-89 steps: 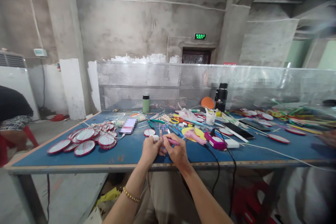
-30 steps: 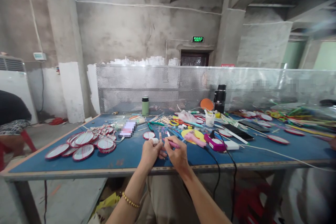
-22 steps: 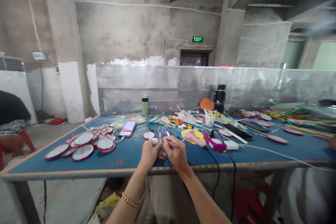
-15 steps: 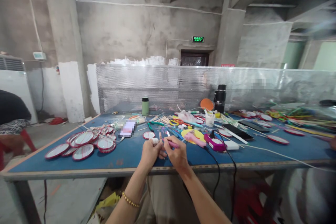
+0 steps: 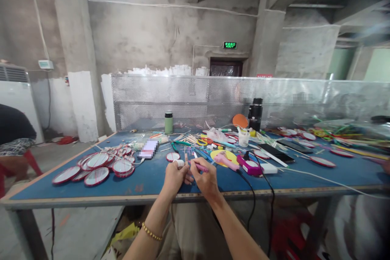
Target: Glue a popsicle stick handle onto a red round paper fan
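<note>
My left hand [image 5: 175, 178] is closed near the table's front edge, its fingers pinched on a thin tan stick [image 5: 186, 157] that points up and away. A small white piece [image 5: 179, 163] shows at its thumb; I cannot make out what it is. Close beside it, my right hand [image 5: 205, 178] is closed around a pink pen [image 5: 201, 167], its tip end toward the left hand. Just beyond my left hand lies a round white disc with a red rim [image 5: 173, 157].
At left lie piled red-rimmed discs [image 5: 96, 160] and a phone [image 5: 148, 148]. A pink glue gun [image 5: 227, 160] rests on a yellow disc, beside a magenta box [image 5: 250, 165] with cables. Behind stand a green bottle [image 5: 168, 123] and a black thermos [image 5: 255, 115]. A person [image 5: 15, 130] sits far left.
</note>
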A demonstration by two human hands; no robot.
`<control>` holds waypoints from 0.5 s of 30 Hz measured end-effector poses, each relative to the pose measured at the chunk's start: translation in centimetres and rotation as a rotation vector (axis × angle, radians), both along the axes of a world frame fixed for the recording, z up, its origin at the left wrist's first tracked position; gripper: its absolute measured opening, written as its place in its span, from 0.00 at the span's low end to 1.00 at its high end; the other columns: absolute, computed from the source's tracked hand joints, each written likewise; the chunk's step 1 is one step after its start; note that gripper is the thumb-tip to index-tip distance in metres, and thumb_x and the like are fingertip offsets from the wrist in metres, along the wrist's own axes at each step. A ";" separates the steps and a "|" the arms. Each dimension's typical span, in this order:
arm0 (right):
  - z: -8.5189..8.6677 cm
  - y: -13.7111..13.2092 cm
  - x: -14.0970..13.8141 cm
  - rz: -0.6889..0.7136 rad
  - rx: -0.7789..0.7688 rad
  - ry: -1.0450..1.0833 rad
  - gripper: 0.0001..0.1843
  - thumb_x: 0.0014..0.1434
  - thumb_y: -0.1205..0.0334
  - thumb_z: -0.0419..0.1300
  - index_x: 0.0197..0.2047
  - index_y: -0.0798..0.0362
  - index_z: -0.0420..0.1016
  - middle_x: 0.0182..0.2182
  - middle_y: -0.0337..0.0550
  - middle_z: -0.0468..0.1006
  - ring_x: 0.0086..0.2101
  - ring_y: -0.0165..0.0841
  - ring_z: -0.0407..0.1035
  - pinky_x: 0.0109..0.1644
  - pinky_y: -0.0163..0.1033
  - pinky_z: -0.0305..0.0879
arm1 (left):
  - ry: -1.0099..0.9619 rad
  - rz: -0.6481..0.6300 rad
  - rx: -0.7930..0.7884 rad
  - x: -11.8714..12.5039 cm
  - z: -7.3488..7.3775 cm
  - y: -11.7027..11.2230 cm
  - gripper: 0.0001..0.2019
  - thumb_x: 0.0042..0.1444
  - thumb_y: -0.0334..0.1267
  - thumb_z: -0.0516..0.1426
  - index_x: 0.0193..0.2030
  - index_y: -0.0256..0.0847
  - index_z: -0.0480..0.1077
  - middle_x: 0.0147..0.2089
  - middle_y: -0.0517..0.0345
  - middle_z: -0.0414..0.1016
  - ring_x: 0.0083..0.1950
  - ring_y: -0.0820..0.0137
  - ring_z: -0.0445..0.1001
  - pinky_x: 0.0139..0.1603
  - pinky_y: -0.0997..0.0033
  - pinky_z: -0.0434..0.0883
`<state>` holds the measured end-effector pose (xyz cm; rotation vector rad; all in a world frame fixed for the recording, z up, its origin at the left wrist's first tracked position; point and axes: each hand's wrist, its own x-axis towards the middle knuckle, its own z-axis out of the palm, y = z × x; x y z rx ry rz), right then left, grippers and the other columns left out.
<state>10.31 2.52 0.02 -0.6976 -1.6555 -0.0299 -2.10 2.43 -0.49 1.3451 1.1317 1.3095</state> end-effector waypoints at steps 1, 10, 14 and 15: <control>0.0 0.0 0.0 0.002 0.000 -0.002 0.11 0.65 0.62 0.55 0.30 0.50 0.73 0.25 0.38 0.77 0.25 0.31 0.70 0.33 0.34 0.66 | 0.002 0.000 -0.001 0.0 0.0 0.0 0.10 0.66 0.41 0.58 0.42 0.34 0.72 0.34 0.60 0.75 0.28 0.75 0.74 0.28 0.74 0.74; 0.0 0.0 0.0 -0.002 -0.007 -0.001 0.12 0.65 0.62 0.55 0.30 0.51 0.73 0.24 0.37 0.75 0.25 0.30 0.68 0.33 0.33 0.64 | 0.009 0.003 0.000 0.0 0.1 -0.1 0.10 0.66 0.41 0.58 0.41 0.34 0.72 0.33 0.61 0.75 0.28 0.76 0.74 0.28 0.74 0.74; 0.0 -0.1 0.0 0.007 -0.016 -0.008 0.12 0.64 0.62 0.55 0.30 0.52 0.73 0.24 0.37 0.75 0.25 0.29 0.68 0.32 0.33 0.64 | 0.003 0.005 0.003 0.0 0.0 0.0 0.10 0.66 0.41 0.58 0.40 0.34 0.72 0.33 0.61 0.75 0.27 0.76 0.73 0.28 0.74 0.74; 0.0 -0.1 0.0 0.006 -0.018 -0.007 0.12 0.64 0.62 0.55 0.29 0.52 0.73 0.24 0.37 0.75 0.25 0.29 0.68 0.32 0.32 0.64 | 0.002 0.005 0.003 0.0 0.0 0.0 0.10 0.66 0.41 0.57 0.40 0.34 0.72 0.33 0.61 0.75 0.27 0.76 0.73 0.27 0.74 0.74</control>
